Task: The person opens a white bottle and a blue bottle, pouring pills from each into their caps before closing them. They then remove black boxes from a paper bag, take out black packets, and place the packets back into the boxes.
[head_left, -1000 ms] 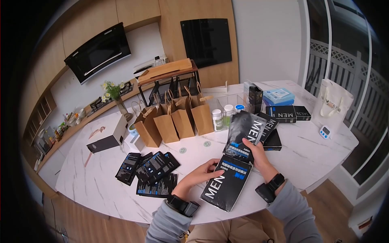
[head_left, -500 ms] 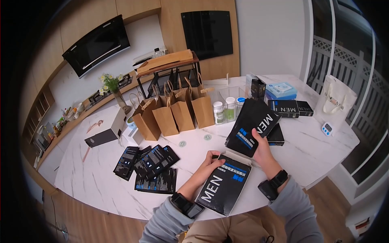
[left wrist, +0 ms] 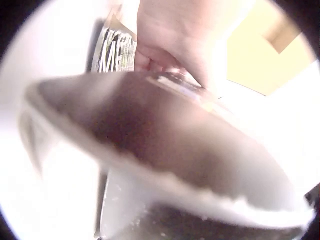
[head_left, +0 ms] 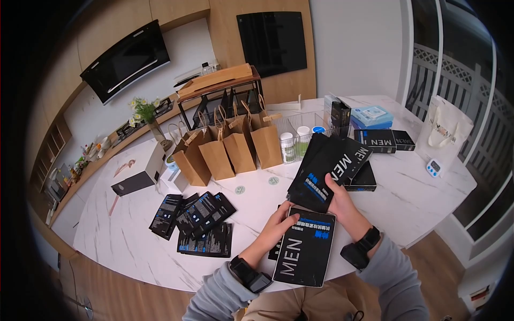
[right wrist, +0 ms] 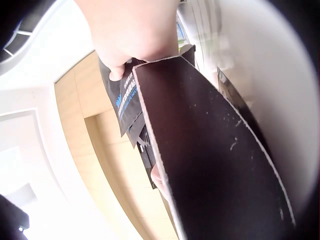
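Note:
My left hand (head_left: 278,227) grips a black MEN box (head_left: 305,254) at its upper left corner, near the table's front edge. In the right wrist view a dark panel of the box (right wrist: 215,145) fills the foreground. My right hand (head_left: 345,206) holds a fanned stack of black MEN sachets (head_left: 326,174), thumb on top, just above the box. Their lower ends come close to my left fingers. Another dark sachet (head_left: 274,251) peeks out left of the box, mostly hidden by it. Loose black sachets (head_left: 201,222) lie in a pile to the left.
Brown paper bags (head_left: 235,155) stand in a row behind the pile. A clear organizer (head_left: 300,125) holds white bottles. More black MEN boxes (head_left: 375,140), a blue pack (head_left: 372,115), a timer (head_left: 433,168) and a white bag (head_left: 444,125) are at the right. A white box (head_left: 140,168) sits far left.
The sachets in my right hand moved up off the box, then tilted and fanned out back near its top. My left hand turned the box straighter, and a sachet now shows left of it.

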Action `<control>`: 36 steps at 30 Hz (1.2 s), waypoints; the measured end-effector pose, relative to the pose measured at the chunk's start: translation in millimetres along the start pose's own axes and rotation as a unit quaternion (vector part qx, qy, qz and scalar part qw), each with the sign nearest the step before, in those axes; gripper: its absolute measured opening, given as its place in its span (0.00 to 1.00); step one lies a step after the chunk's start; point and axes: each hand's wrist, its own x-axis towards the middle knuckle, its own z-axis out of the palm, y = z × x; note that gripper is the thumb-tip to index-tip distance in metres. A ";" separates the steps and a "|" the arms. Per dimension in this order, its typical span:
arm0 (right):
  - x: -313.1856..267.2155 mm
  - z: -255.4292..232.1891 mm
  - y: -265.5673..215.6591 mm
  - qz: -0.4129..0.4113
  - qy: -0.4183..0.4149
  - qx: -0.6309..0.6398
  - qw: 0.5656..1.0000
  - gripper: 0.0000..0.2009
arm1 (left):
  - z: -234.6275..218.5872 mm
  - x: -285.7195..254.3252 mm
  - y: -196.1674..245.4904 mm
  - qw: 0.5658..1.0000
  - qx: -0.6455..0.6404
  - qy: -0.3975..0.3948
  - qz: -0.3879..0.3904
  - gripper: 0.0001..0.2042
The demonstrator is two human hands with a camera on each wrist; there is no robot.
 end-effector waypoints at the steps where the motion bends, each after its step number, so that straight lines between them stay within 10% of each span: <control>1: 0.8 -0.2 1.3 0.001 0.001 0.001 1.000 0.19 | 0.2 -0.2 -0.2 1.000 0.000 0.000 -0.001 0.23; 36: -5.3 8.6 -5.7 -0.069 0.025 -0.122 0.990 0.24 | -3.5 2.2 -0.4 0.996 -0.034 0.068 0.046 0.15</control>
